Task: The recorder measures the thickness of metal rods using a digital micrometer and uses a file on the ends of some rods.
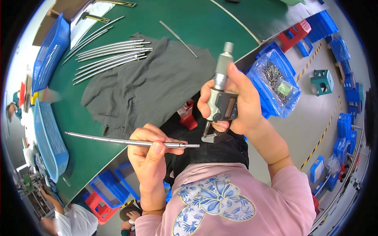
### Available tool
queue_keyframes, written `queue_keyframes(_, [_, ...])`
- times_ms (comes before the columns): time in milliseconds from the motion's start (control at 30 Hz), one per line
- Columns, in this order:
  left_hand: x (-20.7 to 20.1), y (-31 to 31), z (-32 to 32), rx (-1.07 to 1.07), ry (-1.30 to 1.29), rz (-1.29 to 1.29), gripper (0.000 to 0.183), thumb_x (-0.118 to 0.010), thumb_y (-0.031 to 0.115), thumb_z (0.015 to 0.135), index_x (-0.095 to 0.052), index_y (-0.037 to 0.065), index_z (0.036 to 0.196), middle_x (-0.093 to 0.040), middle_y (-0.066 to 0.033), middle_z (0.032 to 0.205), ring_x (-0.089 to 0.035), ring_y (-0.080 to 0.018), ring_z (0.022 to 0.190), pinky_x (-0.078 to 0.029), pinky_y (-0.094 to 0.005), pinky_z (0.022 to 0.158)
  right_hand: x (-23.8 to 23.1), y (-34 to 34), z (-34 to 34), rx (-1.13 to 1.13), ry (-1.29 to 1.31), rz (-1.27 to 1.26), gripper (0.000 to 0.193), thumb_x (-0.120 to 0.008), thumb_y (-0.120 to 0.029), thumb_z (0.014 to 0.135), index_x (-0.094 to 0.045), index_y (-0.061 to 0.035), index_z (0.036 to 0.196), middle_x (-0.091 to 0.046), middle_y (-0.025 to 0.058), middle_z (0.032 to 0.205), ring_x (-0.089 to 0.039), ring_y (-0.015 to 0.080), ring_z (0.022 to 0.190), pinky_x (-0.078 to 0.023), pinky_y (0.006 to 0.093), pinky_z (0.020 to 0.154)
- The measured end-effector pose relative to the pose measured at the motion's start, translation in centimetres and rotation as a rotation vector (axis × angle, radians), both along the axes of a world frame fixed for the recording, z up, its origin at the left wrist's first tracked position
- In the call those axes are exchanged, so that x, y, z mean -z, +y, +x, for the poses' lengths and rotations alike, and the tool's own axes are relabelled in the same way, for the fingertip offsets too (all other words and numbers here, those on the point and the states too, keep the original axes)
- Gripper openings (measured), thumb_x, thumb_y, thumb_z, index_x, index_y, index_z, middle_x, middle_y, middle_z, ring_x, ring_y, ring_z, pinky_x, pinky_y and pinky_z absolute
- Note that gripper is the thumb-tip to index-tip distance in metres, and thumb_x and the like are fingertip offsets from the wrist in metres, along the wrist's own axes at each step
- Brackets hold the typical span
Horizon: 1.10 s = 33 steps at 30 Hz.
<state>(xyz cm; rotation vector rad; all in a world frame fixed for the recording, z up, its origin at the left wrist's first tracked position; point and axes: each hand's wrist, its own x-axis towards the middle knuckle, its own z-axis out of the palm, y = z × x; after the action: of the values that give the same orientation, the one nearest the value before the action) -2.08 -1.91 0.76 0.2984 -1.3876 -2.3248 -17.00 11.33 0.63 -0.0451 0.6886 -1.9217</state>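
Between the fingers and thumb of my left hand (pixel 149 157) lies a long thin metal rod (pixel 106 139) with a stepped, narrower right end. My right hand (pixel 242 98) is wrapped round a digital micrometer (pixel 221 98), its thimble pointing up and its frame down. The rod's narrow tip is close to the micrometer's jaw but apart from it. Several similar rods (pixel 112 50) lie on a dark grey cloth and the green table (pixel 197 19) at the upper left. A single thin rod (pixel 178 38) rests across the cloth's far edge.
The grey cloth (pixel 149 90) hangs over the table's near edge. Blue baskets (pixel 49 137) stand at left. At right are a blue bin (pixel 271 78) of small metal parts in plastic and a green stool (pixel 322 82). Another person (pixel 75 220) is at lower left.
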Motion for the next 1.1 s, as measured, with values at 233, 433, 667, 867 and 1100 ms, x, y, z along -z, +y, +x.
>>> queue_keyframes(233, [0.3, 0.2, -0.1, -0.003, -0.025, 0.006, 0.012, -0.052, 0.007, 0.08, -0.045, -0.003, 0.082, -0.045, -0.0105, 0.074, -0.061, -0.0243, 0.06, -0.053, -0.0379, 0.064, -0.1, -0.2, 0.4, -0.024, -0.074, 0.037, 0.068, -0.021, -0.055, 0.082, -0.054, 0.0035, 0.077, -0.056, 0.0178, 0.063, -0.043, 0.0166, 0.034, -0.035, 0.0235, 0.031])
queue_keyframes(433, [0.0, 0.2, -0.1, 0.007, -0.045, 0.008, 0.014, -0.053, 0.008, 0.079, -0.045, -0.003, 0.081, -0.044, -0.0101, 0.073, -0.06, -0.0226, 0.058, -0.053, -0.0392, 0.063, 0.3, -0.4, 0.6, -0.054, -0.103, 0.044, 0.066, -0.029, -0.058, 0.079, -0.055, 0.0024, 0.076, -0.056, 0.0179, 0.063, -0.042, 0.0161, 0.033, -0.035, 0.0235, 0.032])
queue_keyframes(667, [0.2, 0.2, 0.0, -0.009, -0.046, 0.018, 0.014, -0.054, 0.008, 0.079, -0.045, -0.003, 0.081, -0.044, -0.0098, 0.073, -0.059, -0.0224, 0.056, -0.053, -0.0396, 0.062, 0.3, -0.5, 1.3, 0.029, 0.01, 0.051, 0.064, -0.025, -0.055, 0.082, -0.054, 0.0012, 0.077, -0.054, 0.0194, 0.063, -0.04, 0.0175, 0.032, -0.034, 0.0239, 0.029])
queue_keyframes(867, [0.1, 0.2, 0.0, -0.011, -0.061, 0.015, 0.014, -0.054, 0.008, 0.079, -0.045, -0.003, 0.081, -0.044, -0.0098, 0.073, -0.059, -0.0223, 0.056, -0.054, -0.0401, 0.061, 0.5, -0.5, 1.1, -0.009, -0.096, 0.06, 0.063, -0.026, -0.055, 0.082, -0.053, 0.0016, 0.078, -0.054, 0.0192, 0.062, -0.04, 0.0175, 0.033, -0.035, 0.0251, 0.03])
queue_keyframes(1100, [0.2, 0.2, 0.0, -0.002, -0.059, 0.032, 0.015, -0.055, 0.009, 0.078, -0.045, -0.002, 0.08, -0.044, -0.0102, 0.073, -0.059, -0.0228, 0.055, -0.053, -0.0407, 0.06, 0.0, -0.4, 1.2, -0.017, 0.044, 0.133, 0.075, -0.022, -0.066, 0.077, -0.055, 0.0023, 0.077, -0.054, 0.0189, 0.063, -0.041, 0.0177, 0.035, -0.035, 0.0251, 0.03])
